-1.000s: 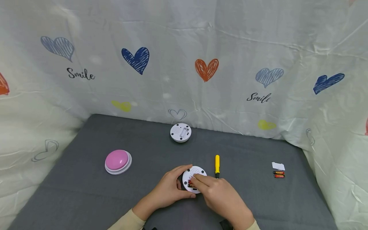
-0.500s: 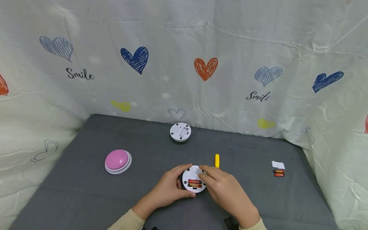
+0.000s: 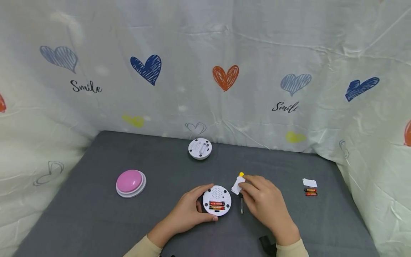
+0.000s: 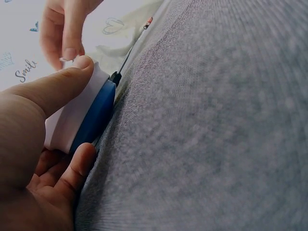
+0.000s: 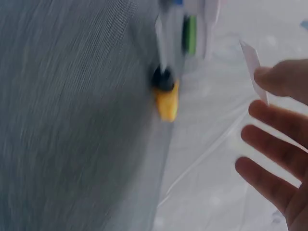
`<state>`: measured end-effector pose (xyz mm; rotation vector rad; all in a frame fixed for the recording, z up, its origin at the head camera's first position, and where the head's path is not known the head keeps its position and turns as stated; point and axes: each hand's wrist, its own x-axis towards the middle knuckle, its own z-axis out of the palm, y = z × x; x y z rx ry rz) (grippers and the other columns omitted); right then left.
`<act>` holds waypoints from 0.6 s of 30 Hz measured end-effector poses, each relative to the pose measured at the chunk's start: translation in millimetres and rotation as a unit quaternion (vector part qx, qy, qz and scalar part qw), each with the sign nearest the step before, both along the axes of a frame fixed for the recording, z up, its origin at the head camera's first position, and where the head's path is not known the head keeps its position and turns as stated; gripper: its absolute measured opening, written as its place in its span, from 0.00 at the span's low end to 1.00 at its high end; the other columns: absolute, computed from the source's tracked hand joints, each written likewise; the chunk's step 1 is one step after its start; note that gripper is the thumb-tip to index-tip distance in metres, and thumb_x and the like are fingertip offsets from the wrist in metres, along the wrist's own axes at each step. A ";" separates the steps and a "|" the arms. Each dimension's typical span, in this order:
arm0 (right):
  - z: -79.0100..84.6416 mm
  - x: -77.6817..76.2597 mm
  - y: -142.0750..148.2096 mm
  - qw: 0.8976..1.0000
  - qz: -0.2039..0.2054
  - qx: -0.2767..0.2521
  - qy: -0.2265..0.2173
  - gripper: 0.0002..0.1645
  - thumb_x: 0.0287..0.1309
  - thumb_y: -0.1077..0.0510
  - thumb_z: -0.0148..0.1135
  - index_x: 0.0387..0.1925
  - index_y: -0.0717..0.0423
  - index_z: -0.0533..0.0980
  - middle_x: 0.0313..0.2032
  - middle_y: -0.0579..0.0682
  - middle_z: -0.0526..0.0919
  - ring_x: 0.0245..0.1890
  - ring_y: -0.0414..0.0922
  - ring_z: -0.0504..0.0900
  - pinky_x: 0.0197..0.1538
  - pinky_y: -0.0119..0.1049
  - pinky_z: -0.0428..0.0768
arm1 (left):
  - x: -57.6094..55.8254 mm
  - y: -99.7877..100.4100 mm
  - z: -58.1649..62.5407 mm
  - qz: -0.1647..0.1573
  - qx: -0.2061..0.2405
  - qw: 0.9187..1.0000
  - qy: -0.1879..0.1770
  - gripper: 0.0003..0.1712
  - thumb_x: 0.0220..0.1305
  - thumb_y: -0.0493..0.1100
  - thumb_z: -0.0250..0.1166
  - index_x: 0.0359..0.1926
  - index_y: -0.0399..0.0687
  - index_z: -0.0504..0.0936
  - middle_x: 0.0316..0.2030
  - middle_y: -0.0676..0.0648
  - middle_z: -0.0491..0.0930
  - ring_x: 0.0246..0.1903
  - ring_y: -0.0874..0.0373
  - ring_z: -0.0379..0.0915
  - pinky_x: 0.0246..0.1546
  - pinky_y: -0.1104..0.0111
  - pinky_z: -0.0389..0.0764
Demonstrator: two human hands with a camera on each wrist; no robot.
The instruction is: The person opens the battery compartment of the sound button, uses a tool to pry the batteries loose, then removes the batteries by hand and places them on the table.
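Observation:
My left hand [image 3: 189, 208] grips a round buzzer button [image 3: 217, 194] by its rim. The button lies upside down, its white base facing up and its blue dome [image 4: 96, 115] below, as the left wrist view shows. Two red-and-black batteries [image 3: 217, 205] sit side by side in its uncovered compartment. Just to the right, my right hand [image 3: 264, 200] pinches a small white battery cover [image 3: 238, 185] between thumb and forefinger, held above the table. Beneath it lies a screwdriver [image 5: 167, 103] with a yellow handle, partly hidden by the cover and fingers in the head view.
A pink-domed button [image 3: 130, 181] stands upright at left. Near the back edge, another button [image 3: 200, 148] lies upside down with a bare battery slot; its dome [image 5: 191, 36] is green. At right are a white cover [image 3: 309, 182] and two batteries [image 3: 310, 192]. A patterned curtain [image 3: 192, 43] hangs behind.
The right hand has left the button's battery compartment, moved right and picked up the white cover beside the screwdriver. The left hand keeps its grip on the button.

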<state>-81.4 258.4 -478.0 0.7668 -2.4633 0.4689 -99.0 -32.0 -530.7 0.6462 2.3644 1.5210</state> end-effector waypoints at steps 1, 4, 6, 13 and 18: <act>-1.7 -1.7 4.3 1.000 -0.013 -0.004 0.014 0.14 0.58 0.64 0.80 0.47 0.53 0.91 0.52 0.53 0.90 0.49 0.53 0.89 0.50 0.53 0.87 | 0.1 0.2 -0.3 0.001 0.000 1.000 0.001 0.56 0.51 0.52 0.90 0.79 0.48 0.74 0.64 0.54 0.79 0.22 0.62 0.77 0.27 0.68 0.81; -7.0 -6.2 17.9 0.998 -0.057 -0.010 0.034 0.14 0.58 0.64 0.80 0.46 0.54 0.91 0.50 0.55 0.90 0.46 0.55 0.88 0.45 0.54 0.86 | 0.3 0.6 -1.1 0.002 0.000 1.000 0.001 0.56 0.51 0.52 0.91 0.78 0.49 0.74 0.64 0.54 0.79 0.22 0.62 0.77 0.27 0.68 0.81; -11.0 -8.0 27.2 0.995 -0.091 -0.009 0.032 0.13 0.59 0.63 0.80 0.46 0.55 0.91 0.49 0.56 0.91 0.44 0.56 0.88 0.42 0.54 0.85 | 0.4 0.9 -1.3 0.002 -0.002 1.000 0.001 0.56 0.51 0.53 0.91 0.78 0.50 0.74 0.64 0.54 0.79 0.22 0.62 0.76 0.27 0.68 0.81; -24.4 -9.6 52.9 0.976 -0.216 -0.007 -0.036 0.11 0.58 0.62 0.81 0.43 0.56 0.91 0.44 0.57 0.91 0.40 0.60 0.88 0.41 0.60 0.83 | 1.1 1.0 -0.7 0.002 -0.007 1.000 -0.004 0.56 0.51 0.54 0.90 0.78 0.52 0.74 0.65 0.54 0.79 0.23 0.62 0.77 0.28 0.68 0.81; -30.2 -9.7 65.3 0.961 -0.265 -0.025 -0.076 0.10 0.59 0.63 0.80 0.44 0.57 0.91 0.44 0.58 0.92 0.41 0.62 0.89 0.41 0.63 0.84 | 0.8 0.6 0.3 0.002 -0.003 1.000 -0.005 0.56 0.51 0.53 0.90 0.78 0.50 0.74 0.64 0.53 0.79 0.23 0.62 0.77 0.28 0.68 0.81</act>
